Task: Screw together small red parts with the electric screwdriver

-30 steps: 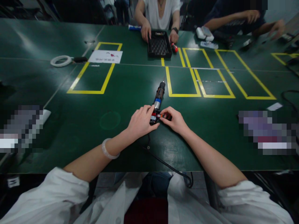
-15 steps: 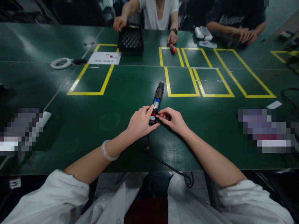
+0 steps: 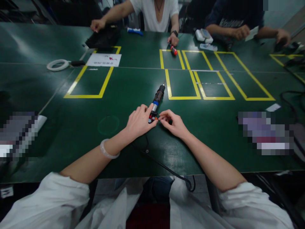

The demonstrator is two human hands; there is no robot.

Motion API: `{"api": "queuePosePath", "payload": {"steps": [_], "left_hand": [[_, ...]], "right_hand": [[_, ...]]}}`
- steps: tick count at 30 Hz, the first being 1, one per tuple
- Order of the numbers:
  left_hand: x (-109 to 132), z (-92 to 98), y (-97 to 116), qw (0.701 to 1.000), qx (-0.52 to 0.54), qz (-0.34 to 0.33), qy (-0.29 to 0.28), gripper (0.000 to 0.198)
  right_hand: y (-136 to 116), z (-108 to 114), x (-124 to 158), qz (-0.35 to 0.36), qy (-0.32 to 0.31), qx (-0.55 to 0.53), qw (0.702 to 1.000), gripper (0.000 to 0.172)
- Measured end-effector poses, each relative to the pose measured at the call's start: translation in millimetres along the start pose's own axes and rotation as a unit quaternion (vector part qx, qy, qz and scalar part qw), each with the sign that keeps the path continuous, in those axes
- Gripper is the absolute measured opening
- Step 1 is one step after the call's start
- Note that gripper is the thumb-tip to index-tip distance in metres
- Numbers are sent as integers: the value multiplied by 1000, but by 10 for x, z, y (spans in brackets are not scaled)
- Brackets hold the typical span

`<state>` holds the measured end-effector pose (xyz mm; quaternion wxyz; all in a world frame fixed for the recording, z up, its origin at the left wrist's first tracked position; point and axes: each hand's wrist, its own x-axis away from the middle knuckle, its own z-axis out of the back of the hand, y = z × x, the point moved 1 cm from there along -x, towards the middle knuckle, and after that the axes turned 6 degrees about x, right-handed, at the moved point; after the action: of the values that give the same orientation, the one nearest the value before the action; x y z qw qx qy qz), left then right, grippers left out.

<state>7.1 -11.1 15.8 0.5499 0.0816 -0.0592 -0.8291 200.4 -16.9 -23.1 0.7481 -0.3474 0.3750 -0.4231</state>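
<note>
An electric screwdriver [image 3: 157, 97] with a black body and a blue band lies on the green table [image 3: 133, 86], its tip pointing away from me. My left hand [image 3: 139, 121] grips its near end from the left. My right hand [image 3: 172, 122] pinches a small red and orange part at that same end from the right. A black cable [image 3: 164, 165] runs from the tool back over the table's near edge.
Yellow taped rectangles [image 3: 183, 86] mark the table ahead and at left [image 3: 88, 82]. A white tape roll [image 3: 57, 64] and a paper sheet [image 3: 104, 59] lie far left. Across the table, one person's hand [image 3: 97, 24] rests by a black tray [image 3: 102, 38]; another person [image 3: 235, 22] sits at right.
The person opposite has slid the black tray from the table's middle to the far left. My hands stay on the screwdriver's near end; the view has shifted slightly.
</note>
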Motion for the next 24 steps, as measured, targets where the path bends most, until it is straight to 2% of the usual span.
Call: {"api": "queuePosePath", "payload": {"steps": [4, 8, 17, 24], "left_hand": [[-3, 70, -222, 1000, -27, 11, -6, 69], [-26, 194, -597, 996, -52, 64, -13, 71], [-51, 518, -1802, 975, -103, 196, -27, 74], [-122, 650, -2683, 943, -119, 306, -54, 75]], "right_hand": [[33, 6, -12, 4, 7, 1, 1000, 18], [63, 18, -11, 8, 9, 3, 1000, 18], [61, 24, 11, 3, -16, 22, 1000, 17], [59, 35, 14, -2, -23, 29, 999, 16]]}}
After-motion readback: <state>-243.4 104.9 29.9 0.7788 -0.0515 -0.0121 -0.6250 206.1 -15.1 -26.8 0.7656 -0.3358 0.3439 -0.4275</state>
